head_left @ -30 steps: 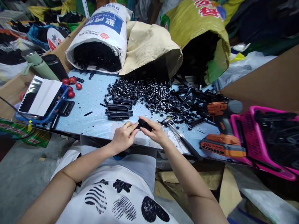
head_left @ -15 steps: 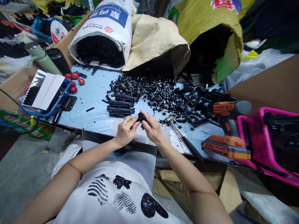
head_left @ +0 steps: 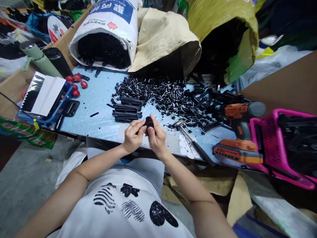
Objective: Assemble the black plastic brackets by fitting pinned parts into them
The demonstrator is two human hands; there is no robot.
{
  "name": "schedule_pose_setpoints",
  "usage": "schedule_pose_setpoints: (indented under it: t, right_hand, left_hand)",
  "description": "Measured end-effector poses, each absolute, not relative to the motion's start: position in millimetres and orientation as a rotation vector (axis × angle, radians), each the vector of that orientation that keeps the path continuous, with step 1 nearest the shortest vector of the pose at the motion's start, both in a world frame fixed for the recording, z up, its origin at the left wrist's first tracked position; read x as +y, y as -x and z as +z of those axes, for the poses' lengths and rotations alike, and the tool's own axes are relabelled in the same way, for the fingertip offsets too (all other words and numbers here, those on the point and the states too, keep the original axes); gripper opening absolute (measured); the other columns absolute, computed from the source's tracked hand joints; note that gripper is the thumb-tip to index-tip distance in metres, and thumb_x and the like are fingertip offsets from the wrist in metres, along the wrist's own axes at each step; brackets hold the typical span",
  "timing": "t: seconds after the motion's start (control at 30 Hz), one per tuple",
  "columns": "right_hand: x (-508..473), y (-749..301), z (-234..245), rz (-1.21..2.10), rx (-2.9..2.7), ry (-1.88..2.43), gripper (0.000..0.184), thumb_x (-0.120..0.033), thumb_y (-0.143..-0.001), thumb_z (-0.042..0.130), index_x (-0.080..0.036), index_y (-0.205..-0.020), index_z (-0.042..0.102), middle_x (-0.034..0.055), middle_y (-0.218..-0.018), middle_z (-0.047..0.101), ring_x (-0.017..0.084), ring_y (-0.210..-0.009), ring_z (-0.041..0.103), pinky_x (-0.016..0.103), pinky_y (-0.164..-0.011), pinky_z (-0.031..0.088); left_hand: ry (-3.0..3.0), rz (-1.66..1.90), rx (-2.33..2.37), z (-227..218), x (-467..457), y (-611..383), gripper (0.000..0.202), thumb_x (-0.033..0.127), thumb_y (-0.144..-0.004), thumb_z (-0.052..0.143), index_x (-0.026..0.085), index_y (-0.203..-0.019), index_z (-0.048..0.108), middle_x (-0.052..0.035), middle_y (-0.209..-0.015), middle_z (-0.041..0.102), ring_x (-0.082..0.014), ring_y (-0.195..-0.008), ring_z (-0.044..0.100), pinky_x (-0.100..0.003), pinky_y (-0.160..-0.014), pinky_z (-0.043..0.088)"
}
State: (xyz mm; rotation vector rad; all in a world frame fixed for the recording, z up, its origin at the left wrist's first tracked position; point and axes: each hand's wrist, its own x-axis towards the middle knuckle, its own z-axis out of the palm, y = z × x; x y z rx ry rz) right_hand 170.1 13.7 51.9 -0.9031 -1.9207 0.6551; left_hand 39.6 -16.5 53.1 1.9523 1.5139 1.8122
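Between my two hands is a small black rounded part (head_left: pixel 149 122) with ridges, held over the front edge of the bench. My left hand (head_left: pixel 134 135) pinches its left side, thumb and forefinger closed. On the other side my right hand (head_left: pixel 157 135) grips it with the thumb pressed on the near face. Fingers cover much of the part, so its exact kind cannot be made out. Just beyond my hands, several long black plastic pieces (head_left: pixel 127 112) lie stacked in a row. Behind them spreads a heap of small black parts with metal pins (head_left: pixel 158 91).
A hammer (head_left: pixel 194 143) and an orange cordless drill (head_left: pixel 239 138) lie to the right, beside a pink basket (head_left: pixel 279 142). Sacks, one white (head_left: pixel 109 28), one tan (head_left: pixel 164 36) and one yellow (head_left: pixel 218 19), stand behind. At left are a blue tray (head_left: pixel 55 114), red fruits (head_left: pixel 76 78) and a green bottle (head_left: pixel 41 59).
The black part has turned a little in my fingers, showing more of its ridged side. My right hand has shifted slightly left and more upright. The whole view has moved slightly.
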Motion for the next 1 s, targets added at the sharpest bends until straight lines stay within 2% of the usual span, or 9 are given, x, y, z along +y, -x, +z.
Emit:
schedule_pose_setpoints:
  t: [0.37,0.53,0.77,1.0]
  right_hand:
    - [10.1,-162.4,48.9,0.696,-1.916,0.856,0.057,-0.047,-0.095,0.032,-0.021,-0.146,0.033,0.013,-0.114,0.06,0.023,-0.095,0.06,0.039,-0.085,0.05]
    - [7.4,-153.2,47.5,0.615,-1.882,0.902,0.06,-0.05,-0.095,0.029,-0.018,-0.145,0.033,0.0148,-0.121,0.057,0.025,-0.106,0.057,0.041,-0.09,0.049]
    - [2.8,-138.6,31.5,0.511,-1.762,0.929,0.053,-0.04,-0.097,0.031,-0.017,-0.144,0.035,0.013,-0.128,0.054,0.023,-0.122,0.05,0.04,-0.1,0.045]
    - [11.1,-144.5,23.6,0.556,-1.805,0.943,0.052,-0.04,-0.097,0.033,-0.016,-0.143,0.038,0.0133,-0.128,0.056,0.023,-0.12,0.052,0.039,-0.099,0.046]
  left_hand:
    - [-1.956,1.886,1.434,60.5,-13.7,-32.2,0.024,0.02,-0.091,0.049,0.014,-0.109,0.064,-0.0093,-0.095,0.066,-0.0136,-0.087,0.062,-0.026,-0.077,0.052]
    - [-1.951,1.886,1.417,60.3,-13.7,-27.0,0.025,0.021,-0.092,0.049,0.015,-0.111,0.063,-0.0088,-0.098,0.066,-0.0137,-0.087,0.063,-0.025,-0.076,0.052]
    - [-1.938,1.931,1.469,50.9,-14.6,-31.8,0.027,0.019,-0.092,0.046,0.015,-0.115,0.061,-0.0096,-0.098,0.067,-0.0151,-0.09,0.062,-0.029,-0.079,0.052]
    - [-1.966,1.863,1.415,43.1,-10.0,-26.4,0.028,0.015,-0.091,0.049,0.015,-0.116,0.06,-0.0089,-0.098,0.065,-0.0135,-0.088,0.062,-0.026,-0.077,0.052]
